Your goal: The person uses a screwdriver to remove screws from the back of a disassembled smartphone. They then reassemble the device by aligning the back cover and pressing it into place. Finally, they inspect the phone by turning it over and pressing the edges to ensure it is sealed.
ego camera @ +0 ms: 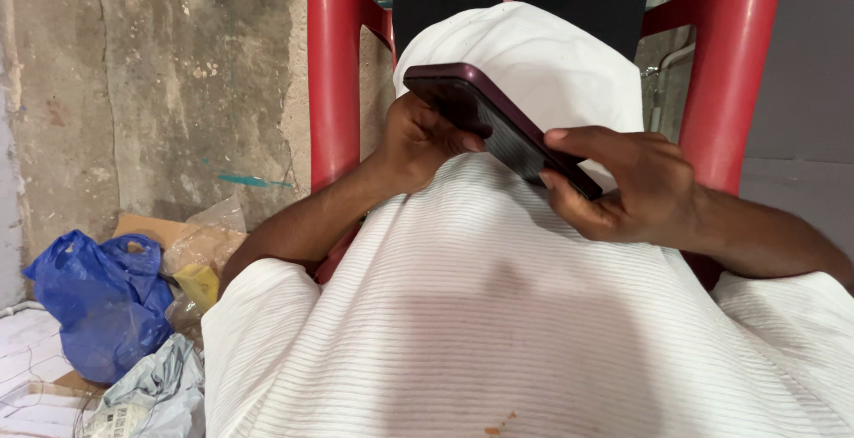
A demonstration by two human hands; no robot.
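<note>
Both hands gripped a dark maroon smartphone (pixel 498 127): the left hand (pixel 418 140) clasped its upper end, the right hand (pixel 632 189) its lower end, above a red plastic chair (pixel 342 82).

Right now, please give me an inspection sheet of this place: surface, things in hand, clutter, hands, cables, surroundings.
Surface: white striped garment over the lap; small orange stain near the bottom edge.
Things in hand: dark phone, tilted, held at both ends.
Clutter: blue plastic bag, clear bag, grey bag, cardboard on the floor.
Hands: left hand and right hand both grip the phone.
Cables: thin wires by the floor, bottom left.
Surroundings: red plastic chair, stained concrete wall.
</note>
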